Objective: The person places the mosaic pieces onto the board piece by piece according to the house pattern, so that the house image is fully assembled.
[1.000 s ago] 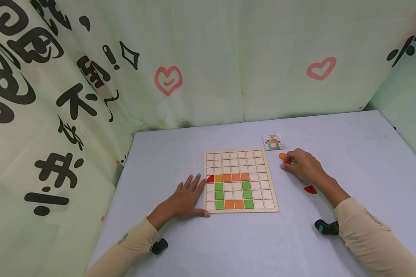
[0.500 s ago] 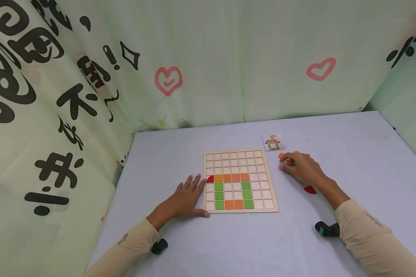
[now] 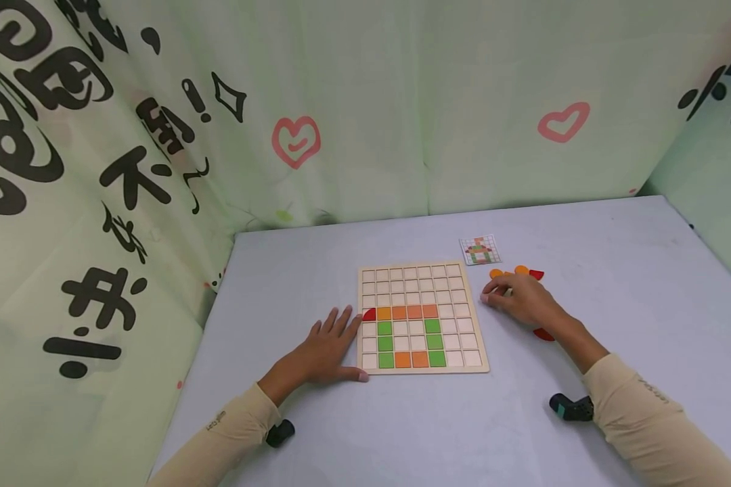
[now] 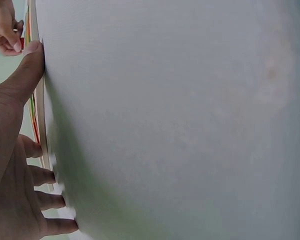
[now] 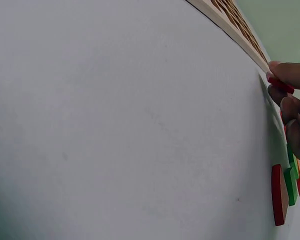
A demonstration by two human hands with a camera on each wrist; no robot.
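Observation:
My left hand point(image 3: 325, 348) lies with spread fingers at the left edge of a wooden grid board point(image 3: 408, 276); in the left wrist view its thumb point(image 4: 32, 57) touches the board's side. Set in the grid are a red rounded piece point(image 3: 369, 314), a row of orange squares point(image 3: 407, 312), two columns of green squares point(image 3: 385, 343) and a lower pair of orange squares point(image 3: 411, 359). Right of the board, my right hand point(image 3: 520, 297) pinches a small red piece point(image 5: 281, 85) between thumb and fingers. The piece is hidden in the head view.
Loose pieces lie around the right hand: orange ones point(image 3: 521, 270), red ones point(image 3: 537, 274) and green ones point(image 5: 290, 186). A red piece point(image 3: 544, 334) sits beneath the right wrist. A printed pattern card point(image 3: 480, 249) lies behind the board. A curtain point(image 3: 426, 135) hangs beyond the table.
My right hand has moved left from the loose pieces toward the board, uncovering orange and red pieces behind it. My left hand has stayed in place.

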